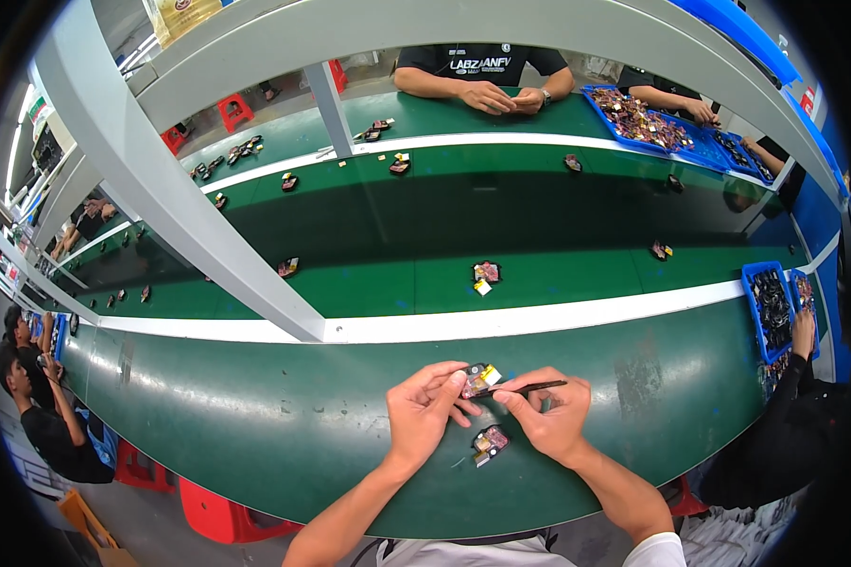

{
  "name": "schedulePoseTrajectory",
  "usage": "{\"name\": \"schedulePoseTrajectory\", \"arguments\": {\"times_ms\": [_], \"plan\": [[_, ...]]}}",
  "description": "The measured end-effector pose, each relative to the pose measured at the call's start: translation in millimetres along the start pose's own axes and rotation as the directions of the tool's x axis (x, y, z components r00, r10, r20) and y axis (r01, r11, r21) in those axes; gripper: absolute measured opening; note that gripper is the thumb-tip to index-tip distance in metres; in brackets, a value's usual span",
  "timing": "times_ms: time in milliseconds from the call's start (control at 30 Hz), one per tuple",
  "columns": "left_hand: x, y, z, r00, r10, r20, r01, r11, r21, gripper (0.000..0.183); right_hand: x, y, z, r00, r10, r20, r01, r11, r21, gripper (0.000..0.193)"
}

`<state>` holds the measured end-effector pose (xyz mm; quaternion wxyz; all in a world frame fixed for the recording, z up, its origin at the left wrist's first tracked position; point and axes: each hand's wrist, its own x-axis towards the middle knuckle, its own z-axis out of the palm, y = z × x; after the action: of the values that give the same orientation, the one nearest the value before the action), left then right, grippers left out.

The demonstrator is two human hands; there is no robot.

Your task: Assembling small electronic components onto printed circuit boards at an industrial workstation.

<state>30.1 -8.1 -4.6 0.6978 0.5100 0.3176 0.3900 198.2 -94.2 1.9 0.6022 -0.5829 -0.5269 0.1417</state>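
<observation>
My left hand grips a small electronic assembly with a black housing, a pinkish circuit part and a yellow piece on it. Between the thumb and fingers of my right hand is a slim black tool, tweezers by its shape. Its tip end reaches to the assembly; whether it touches cannot be made out. Both hands are above the green worktable. On the tabletop just below them lies a second, similar assembly.
Beyond a white rail runs a green conveyor belt with scattered assemblies, one straight ahead. A grey frame post slants across the left. Blue trays of black parts stand at right. Co-workers sit opposite and on both sides.
</observation>
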Motion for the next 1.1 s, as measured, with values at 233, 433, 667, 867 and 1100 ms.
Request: {"name": "schedulePoseTrajectory", "arguments": {"times_ms": [233, 433, 667, 867, 1100], "plan": [[4.7, 0.0, 8.1, 1.0, 0.015, 0.013, -0.015, 0.999, 0.028, 0.025, 6.0, 8.2, -13.2, 0.998, 0.052, 0.029, -0.055, 0.992, 0.111, 0.011], [5.3, -2.6, 10.7, 0.999, -0.02, 0.046, 0.019, 1.0, 0.022, 0.026, 8.1, 7.2, -18.3, 0.996, -0.01, 0.086, 0.004, 0.997, 0.076, 0.011], [7.5, -4.4, 17.1, 0.996, -0.046, 0.071, 0.045, 0.999, 0.018, 0.025, 10.0, 9.3, -25.5, 0.995, -0.056, 0.088, 0.05, 0.996, 0.071, 0.011], [11.4, -1.8, 21.9, 0.981, -0.153, 0.117, 0.158, 0.987, -0.035, 0.025, 12.3, 7.2, -39.0, 0.985, -0.073, 0.158, 0.069, 0.997, 0.03, 0.01], [9.6, -4.2, 37.6, 0.989, -0.104, 0.108, 0.098, 0.993, 0.063, 0.024, 11.0, 14.5, -39.6, 0.97, -0.21, 0.12, 0.212, 0.977, -0.006, 0.013]]}}
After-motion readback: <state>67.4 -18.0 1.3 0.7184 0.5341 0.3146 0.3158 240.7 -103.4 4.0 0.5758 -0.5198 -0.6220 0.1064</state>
